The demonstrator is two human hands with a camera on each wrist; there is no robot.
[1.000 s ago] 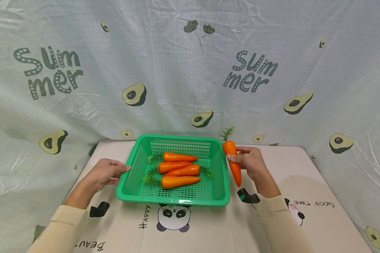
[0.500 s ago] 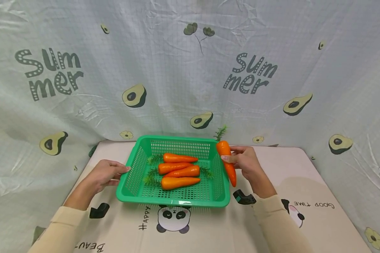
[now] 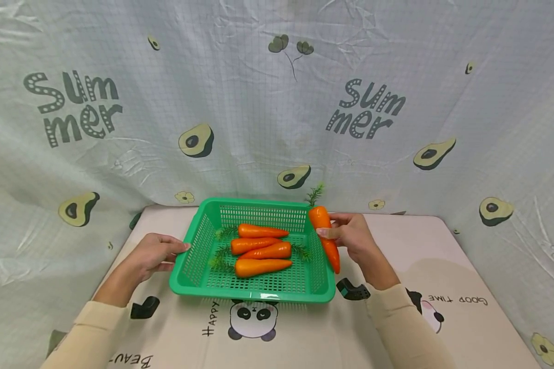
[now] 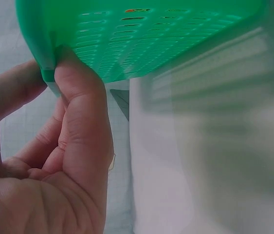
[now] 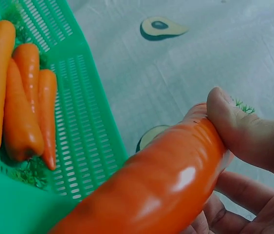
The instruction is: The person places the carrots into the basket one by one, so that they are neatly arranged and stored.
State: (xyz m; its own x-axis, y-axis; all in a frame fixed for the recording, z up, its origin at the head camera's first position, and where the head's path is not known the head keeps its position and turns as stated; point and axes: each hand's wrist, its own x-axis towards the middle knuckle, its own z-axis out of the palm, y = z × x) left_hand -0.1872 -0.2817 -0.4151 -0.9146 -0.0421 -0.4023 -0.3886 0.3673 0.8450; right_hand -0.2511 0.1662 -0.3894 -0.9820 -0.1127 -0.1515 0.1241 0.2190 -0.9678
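Observation:
My left hand (image 3: 154, 255) pinches the left rim of a green plastic basket (image 3: 253, 295); in the left wrist view the thumb and fingers (image 4: 81, 87) clasp that rim from both sides. Several orange carrots with green tops lie inside, the nearest carrot (image 3: 263, 267) pointing right. Over the basket's right rim, my right hand (image 3: 355, 238) holds another carrot (image 3: 330, 251), leafy top up and away, tip down toward me. The right wrist view shows this held carrot (image 5: 161, 180) large in front, thumb on one side and fingers on the other.
A pale table (image 3: 304, 338) with panda prints lies under the basket. Behind it hangs a printed curtain (image 3: 240, 102). Black curved pieces sit by each wrist, one left piece (image 3: 145, 307) and one right piece (image 3: 352, 289).
My right hand has moved left with the carrot, from beside the basket to over its right rim. My left hand and the carrots inside have stayed put.

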